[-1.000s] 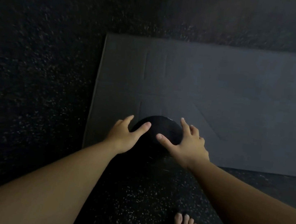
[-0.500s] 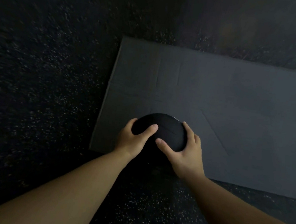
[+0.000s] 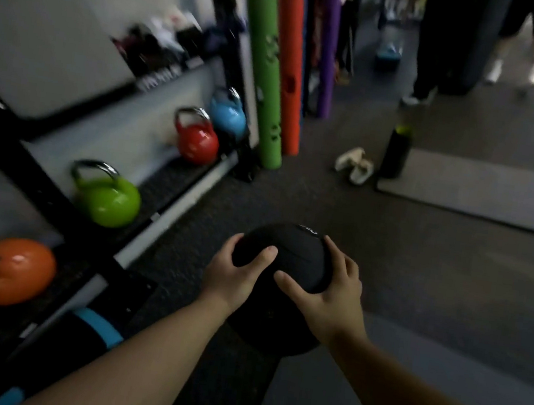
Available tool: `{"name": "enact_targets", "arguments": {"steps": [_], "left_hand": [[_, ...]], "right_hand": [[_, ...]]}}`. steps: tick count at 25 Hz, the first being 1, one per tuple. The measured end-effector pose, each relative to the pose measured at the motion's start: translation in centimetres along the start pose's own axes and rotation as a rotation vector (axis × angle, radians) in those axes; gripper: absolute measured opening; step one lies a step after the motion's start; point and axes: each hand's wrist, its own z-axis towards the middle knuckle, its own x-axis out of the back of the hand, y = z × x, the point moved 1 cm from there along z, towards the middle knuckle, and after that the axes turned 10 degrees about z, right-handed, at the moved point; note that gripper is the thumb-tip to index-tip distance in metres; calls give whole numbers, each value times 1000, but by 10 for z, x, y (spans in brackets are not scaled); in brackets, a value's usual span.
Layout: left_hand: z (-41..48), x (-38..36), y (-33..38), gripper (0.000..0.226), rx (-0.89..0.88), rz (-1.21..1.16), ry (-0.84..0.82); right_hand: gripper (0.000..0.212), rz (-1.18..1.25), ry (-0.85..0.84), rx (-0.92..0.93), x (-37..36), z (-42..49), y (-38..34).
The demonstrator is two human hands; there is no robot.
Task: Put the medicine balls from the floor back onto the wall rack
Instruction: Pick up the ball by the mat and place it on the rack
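Note:
A black medicine ball (image 3: 288,259) is held in front of me, above the dark rubber floor. My left hand (image 3: 235,276) grips its left side, thumb across the top. On its right side my right hand (image 3: 331,295) holds it with fingers spread. A black rack (image 3: 34,178) runs along the wall on the left; its frame and shelves are blurred. The ball's lower half is hidden behind my wrists.
On the rack's low shelf stand orange (image 3: 8,270), green (image 3: 106,198), red (image 3: 197,140) and blue (image 3: 227,117) kettlebells. Green (image 3: 268,76) and red (image 3: 290,69) foam rollers lean beyond it. Shoes (image 3: 355,166), a dark bottle (image 3: 396,151), a grey mat (image 3: 484,193) and a person's legs (image 3: 431,54) lie ahead.
Both hands closed on the ball and lifted it off the grey mat. My view swung up from the floor to the rack and the gym ahead.

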Motion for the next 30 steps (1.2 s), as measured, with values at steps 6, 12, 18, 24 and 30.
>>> {"name": "enact_targets", "arguments": {"steps": [6, 12, 18, 24, 30], "left_hand": [[-58, 262, 181, 113, -127, -87, 401], [-146, 487, 266, 106, -211, -67, 753], [-193, 641, 262, 106, -233, -52, 930], [-204, 751, 199, 90, -139, -81, 1039], [-220, 861, 127, 110, -10, -146, 1204]], "right_hand": [[118, 48, -104, 364, -54, 7, -322], [119, 200, -249, 629, -144, -41, -550], [123, 262, -407, 729, -251, -88, -668], [121, 296, -559, 738, -385, -122, -715], [119, 326, -752, 840, -529, -160, -768]]}}
